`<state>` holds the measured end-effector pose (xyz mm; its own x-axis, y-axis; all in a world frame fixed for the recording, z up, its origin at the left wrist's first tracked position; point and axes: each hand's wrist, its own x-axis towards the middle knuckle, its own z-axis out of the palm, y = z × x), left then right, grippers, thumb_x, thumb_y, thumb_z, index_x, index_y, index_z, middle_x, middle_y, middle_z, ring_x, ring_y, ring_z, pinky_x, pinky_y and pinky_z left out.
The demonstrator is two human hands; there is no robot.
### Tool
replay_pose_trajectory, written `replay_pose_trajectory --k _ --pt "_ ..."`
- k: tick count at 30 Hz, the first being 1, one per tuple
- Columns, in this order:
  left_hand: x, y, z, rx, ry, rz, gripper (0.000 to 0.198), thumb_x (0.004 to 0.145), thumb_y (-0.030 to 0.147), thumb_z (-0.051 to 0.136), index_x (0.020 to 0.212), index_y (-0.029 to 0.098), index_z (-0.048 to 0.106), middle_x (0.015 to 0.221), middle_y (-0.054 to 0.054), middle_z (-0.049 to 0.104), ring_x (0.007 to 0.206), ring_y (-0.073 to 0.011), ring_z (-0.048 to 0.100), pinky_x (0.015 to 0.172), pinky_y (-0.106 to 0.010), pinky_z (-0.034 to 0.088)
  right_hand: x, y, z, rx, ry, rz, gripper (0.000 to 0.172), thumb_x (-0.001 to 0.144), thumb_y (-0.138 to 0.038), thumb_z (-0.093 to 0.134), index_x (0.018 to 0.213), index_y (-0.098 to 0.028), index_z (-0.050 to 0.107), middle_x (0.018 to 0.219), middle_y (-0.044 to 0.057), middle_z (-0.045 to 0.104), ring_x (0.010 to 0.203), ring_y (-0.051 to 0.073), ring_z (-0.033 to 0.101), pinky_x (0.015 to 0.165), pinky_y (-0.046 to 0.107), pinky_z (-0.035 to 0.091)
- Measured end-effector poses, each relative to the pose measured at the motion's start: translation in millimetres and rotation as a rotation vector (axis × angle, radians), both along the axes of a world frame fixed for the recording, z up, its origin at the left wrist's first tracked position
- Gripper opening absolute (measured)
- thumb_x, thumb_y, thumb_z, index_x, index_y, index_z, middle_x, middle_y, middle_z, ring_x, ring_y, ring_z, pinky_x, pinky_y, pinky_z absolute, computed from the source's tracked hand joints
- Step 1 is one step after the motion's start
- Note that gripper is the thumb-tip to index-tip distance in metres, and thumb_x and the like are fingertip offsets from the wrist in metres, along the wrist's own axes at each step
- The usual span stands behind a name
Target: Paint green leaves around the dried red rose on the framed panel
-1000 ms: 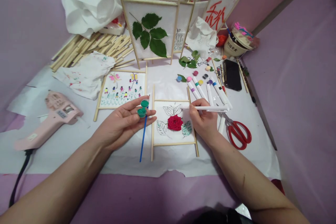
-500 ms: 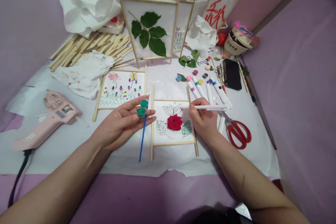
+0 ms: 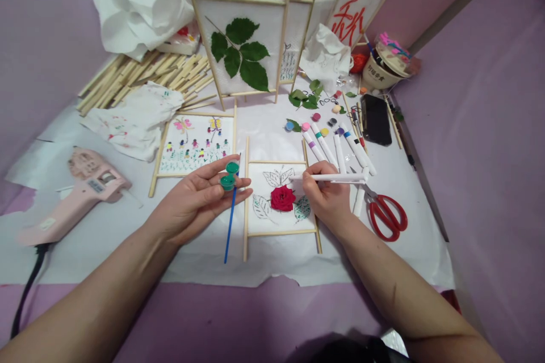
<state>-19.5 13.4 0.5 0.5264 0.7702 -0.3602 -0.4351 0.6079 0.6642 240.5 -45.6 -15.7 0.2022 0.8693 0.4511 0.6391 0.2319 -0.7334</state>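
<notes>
Holding green paint pot [image 3: 228, 181], left hand [image 3: 193, 199]; white marker [image 3: 327, 178], right hand [image 3: 326, 199]

Red rose [image 3: 283, 198], green paint pots [image 3: 227, 182], blue paintbrush handle [image 3: 230, 228], red scissors handles [image 3: 386, 219], pink glue gun [image 3: 72, 207]

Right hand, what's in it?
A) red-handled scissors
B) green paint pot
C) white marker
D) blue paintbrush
C. The right hand grips the white marker above the pressed red rose; the red-handled scissors lie off to its right, and the green paint pot is in the left hand.
</notes>
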Motion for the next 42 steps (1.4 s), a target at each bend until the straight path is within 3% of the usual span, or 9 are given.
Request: replay_pose_trajectory --k 7,14,21,30,42 --pt "-1.1 0.0 -0.8 0.012 -0.015 -0.007 0.044 0.078 0.013 0.087 0.12 0.023 0.079 0.09 -0.003 0.082 0.101 -0.024 0.079 0.108 -0.05 0.059 2.9 -0.6 -2.4 -0.005 -0.007 -0.058 0.015 0.088 -0.02 0.058 0.073 -0.024 0.055 0.064 -0.004 0.057 0.061 0.014 0.052 0.062 0.033 0.039" --pt "-0.9 -0.1 -2.4 0.014 -0.023 -0.005 0.042 0.081 0.011 0.084 0.12 0.022 0.079 0.089 -0.004 0.082 0.1 -0.0226 0.079 0.106 -0.048 0.06 2.6 0.5 -3.9 0.01 0.022 -0.004 0.014 0.087 -0.02 0.06 0.075 -0.024 0.057 0.065 -0.005 0.059 0.061 0.013 0.052 0.062 0.033 0.039" --pt "0.4 0.7 -3.0 0.005 -0.011 0.003 0.042 0.079 0.011 0.085 0.119 0.022 0.08 0.088 -0.004 0.082 0.099 -0.0228 0.079 0.106 -0.049 0.06 2.5 -1.3 -2.0 0.025 0.003 -0.039 0.016 0.088 -0.02 0.059 0.073 -0.024 0.057 0.065 -0.004 0.059 0.062 0.014 0.053 0.063 0.033 0.04" --pt "-0.6 0.4 -4.5 0.008 -0.002 0.005 0.042 0.081 0.009 0.083 0.121 0.023 0.079 0.089 -0.004 0.082 0.1 -0.0238 0.079 0.109 -0.053 0.058 -0.1 -1.2 0.0 0.053 -0.06 0.045 0.019 0.09 -0.02 0.058 0.072 -0.023 0.057 0.064 -0.004 0.061 0.062 0.014 0.056 0.065 0.033 0.041" --pt "-1.5 1.0 -5.4 0.012 -0.009 -0.002 0.041 0.083 0.009 0.08 0.122 0.023 0.078 0.091 -0.004 0.083 0.101 -0.0234 0.079 0.108 -0.05 0.059 -0.1 -0.9 1.7 0.037 -0.058 0.032 0.018 0.089 -0.018 0.058 0.072 -0.023 0.057 0.066 -0.004 0.061 0.063 0.014 0.056 0.064 0.033 0.041"
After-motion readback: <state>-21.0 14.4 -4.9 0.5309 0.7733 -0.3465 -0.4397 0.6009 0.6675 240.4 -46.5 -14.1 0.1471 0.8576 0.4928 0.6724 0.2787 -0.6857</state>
